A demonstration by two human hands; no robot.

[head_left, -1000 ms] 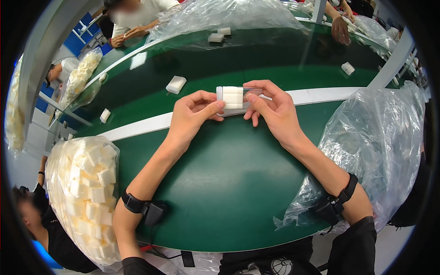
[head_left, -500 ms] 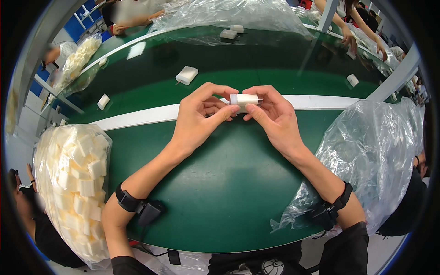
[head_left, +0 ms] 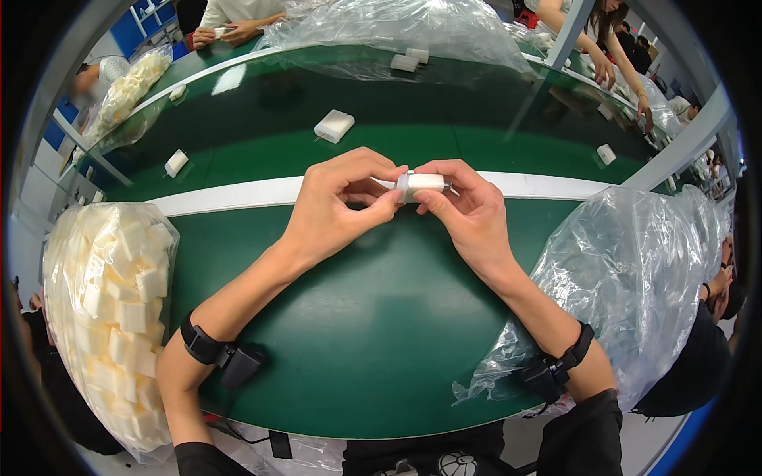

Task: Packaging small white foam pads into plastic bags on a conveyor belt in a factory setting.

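Note:
Both of my hands meet over the green conveyor belt [head_left: 341,333], just above its white stripe. Between them is a small white plastic block [head_left: 421,182] with metal prongs at its right end. My left hand [head_left: 337,206] pinches the block's left end with thumb and fingertips. My right hand [head_left: 468,210] grips it from the right and below. Black bands sit on both of my wrists.
A clear bag full of white blocks [head_left: 111,309] stands at my left. A crumpled clear bag [head_left: 635,278] lies at my right. Loose white blocks [head_left: 333,125] sit on the far belt. Other people's hands [head_left: 230,32] work at the far side, beside another big clear bag [head_left: 389,32].
The block, held broadside a second ago, is now turned end-on between my fingertips. My hands have drawn closer to me, over the white stripe.

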